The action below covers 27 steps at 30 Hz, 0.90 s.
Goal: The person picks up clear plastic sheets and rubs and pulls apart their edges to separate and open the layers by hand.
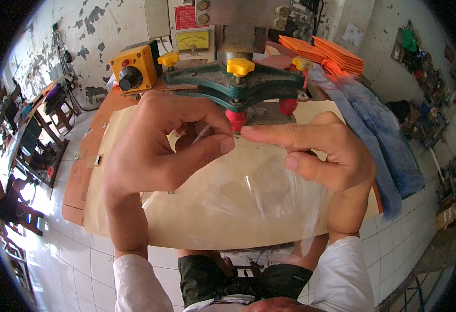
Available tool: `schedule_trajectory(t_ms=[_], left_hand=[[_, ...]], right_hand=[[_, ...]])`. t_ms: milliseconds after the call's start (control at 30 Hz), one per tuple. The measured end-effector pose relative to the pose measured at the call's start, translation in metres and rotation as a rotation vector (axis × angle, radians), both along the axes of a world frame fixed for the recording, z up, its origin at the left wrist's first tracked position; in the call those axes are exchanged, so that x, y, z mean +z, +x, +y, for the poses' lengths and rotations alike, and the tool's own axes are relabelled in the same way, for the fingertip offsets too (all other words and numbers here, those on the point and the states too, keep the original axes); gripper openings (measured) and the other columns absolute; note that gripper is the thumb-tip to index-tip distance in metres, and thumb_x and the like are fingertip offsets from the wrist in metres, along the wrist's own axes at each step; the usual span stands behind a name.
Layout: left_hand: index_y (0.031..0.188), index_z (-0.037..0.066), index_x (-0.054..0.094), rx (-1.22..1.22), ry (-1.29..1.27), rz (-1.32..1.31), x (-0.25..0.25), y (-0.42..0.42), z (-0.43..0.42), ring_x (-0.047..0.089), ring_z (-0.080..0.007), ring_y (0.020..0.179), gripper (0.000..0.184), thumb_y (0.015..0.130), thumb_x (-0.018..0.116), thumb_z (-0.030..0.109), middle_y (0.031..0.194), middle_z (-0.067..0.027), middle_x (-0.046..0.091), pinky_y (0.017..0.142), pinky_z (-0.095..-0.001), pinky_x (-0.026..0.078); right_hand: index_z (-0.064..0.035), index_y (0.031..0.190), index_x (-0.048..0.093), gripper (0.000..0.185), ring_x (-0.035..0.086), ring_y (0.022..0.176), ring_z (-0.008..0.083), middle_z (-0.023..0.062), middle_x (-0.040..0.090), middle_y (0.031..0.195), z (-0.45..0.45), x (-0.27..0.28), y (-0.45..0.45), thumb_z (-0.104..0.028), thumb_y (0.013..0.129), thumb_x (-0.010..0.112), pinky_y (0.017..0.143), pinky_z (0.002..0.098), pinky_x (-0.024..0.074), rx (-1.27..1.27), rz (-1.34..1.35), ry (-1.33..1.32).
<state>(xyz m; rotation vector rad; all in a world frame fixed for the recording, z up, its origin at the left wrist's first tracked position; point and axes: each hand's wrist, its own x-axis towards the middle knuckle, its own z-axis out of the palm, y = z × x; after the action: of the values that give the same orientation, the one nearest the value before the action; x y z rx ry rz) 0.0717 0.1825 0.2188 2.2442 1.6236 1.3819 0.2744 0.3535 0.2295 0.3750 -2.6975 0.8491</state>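
Observation:
My left hand is closed in a pinch, thumb and index tips together, with a thin clear edge showing inside its curl. This seems to be part of a clear plastic sheet, which shines below both hands and reaches past the table's front edge. My right hand has its index finger stretched toward the left fingertips. Its thumb and other fingers are folded, apparently on the same sheet; the exact grip is hidden. Just beyond the fingertips stands a green press head with yellow knobs and red-covered feet.
Tan sheeting covers the worktable. A yellow control box with a black knob and a gauge stand behind. Orange folded pieces lie back right. Blue plastic drapes over the right edge.

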Motion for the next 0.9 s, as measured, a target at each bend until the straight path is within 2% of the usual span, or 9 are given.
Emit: schedule_trajectory(t_ms=[167,233,567,900], left_hand=[[0.08,0.001,0.067,0.002,-0.004,-0.011,0.001,0.003,-0.001,0.048,-0.006,0.049,0.005,0.081,0.071,0.004,0.062,-0.0009,0.061,0.045,-0.0225,0.037],[0.081,0.002,0.068,0.022,0.005,0.011,-0.001,0.003,0.0,0.05,-0.0074,0.049,0.005,0.08,0.072,0.005,0.063,-0.0021,0.062,0.046,-0.0229,0.039],[0.078,0.001,0.068,0.071,0.047,0.049,-0.004,0.007,0.001,0.052,-0.0101,0.05,0.008,0.079,0.074,0.006,0.062,-0.0043,0.062,0.047,-0.0251,0.041],[0.078,0.0,0.069,0.114,0.035,0.023,-0.006,0.01,-0.001,0.053,-0.0141,0.05,0.008,0.076,0.076,0.004,0.062,-0.0077,0.062,0.048,-0.0271,0.042]], right_hand=[[0.0051,0.128,0.057,0.056,0.051,0.044,0.0137,0.0086,0.054,0.055,-0.002,-0.002,-0.001,-0.006,0.073,0.052,0.048,0.0253,0.039,-0.021,-0.022,-0.027],[-0.0106,0.135,0.055,0.059,0.038,0.038,0.0124,0.0064,0.045,0.049,0.0,-0.006,-0.003,-0.002,0.077,0.053,0.043,0.0268,0.0345,0.03,0.037,-0.052],[-0.013,0.135,0.056,0.062,0.039,0.038,0.012,0.0053,0.046,0.05,-0.002,-0.008,-0.002,0.001,0.074,0.051,0.043,0.0265,0.0349,0.011,0.003,-0.026],[-0.0131,0.135,0.055,0.067,0.04,0.04,0.0098,0.0052,0.047,0.052,-0.007,-0.01,-0.004,-0.001,0.069,0.055,0.043,0.0258,0.0345,-0.008,0.017,-0.016]])
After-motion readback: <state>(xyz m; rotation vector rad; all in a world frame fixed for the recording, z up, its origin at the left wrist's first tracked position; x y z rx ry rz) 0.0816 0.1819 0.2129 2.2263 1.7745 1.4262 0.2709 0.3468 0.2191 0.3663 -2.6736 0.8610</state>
